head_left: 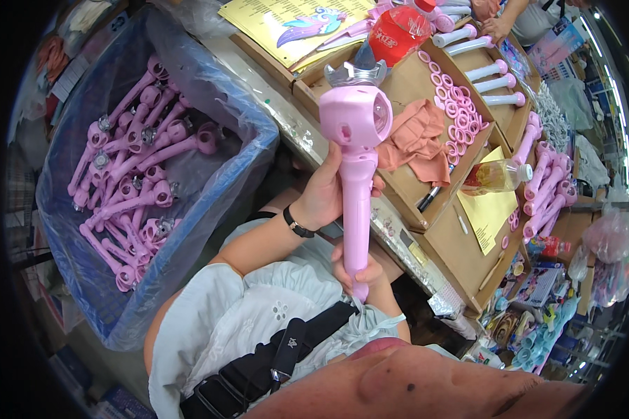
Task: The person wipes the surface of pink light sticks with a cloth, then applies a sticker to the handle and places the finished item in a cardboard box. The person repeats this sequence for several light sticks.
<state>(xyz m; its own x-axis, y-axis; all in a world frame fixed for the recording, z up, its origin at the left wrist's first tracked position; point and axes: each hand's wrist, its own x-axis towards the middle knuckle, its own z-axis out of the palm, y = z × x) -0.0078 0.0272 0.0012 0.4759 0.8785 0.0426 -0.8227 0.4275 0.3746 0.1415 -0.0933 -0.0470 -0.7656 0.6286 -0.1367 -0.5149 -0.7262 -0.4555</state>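
A pink toy wand (357,202) stands nearly upright in front of me. Its bulky head has a round window on one side, and a clear silvery crown (355,72) tops it. My left hand (323,187), with a black band on the wrist, is closed around the upper handle just under the head. Lower down, the fingers of my right hand (360,269) wrap around the handle near its bottom end. To the left, a blue crate lined with clear plastic (223,91) holds several similar pink wands (129,150), lying in a heap.
Cardboard trays on the bench hold pink rings (456,115), an orange cloth (419,140) and a black marker (428,199). Bottles with red (400,33) and amber liquid (493,177) stand nearby. More pink wand parts (548,185) lie right. Another person's hand (496,28) is at the far side.
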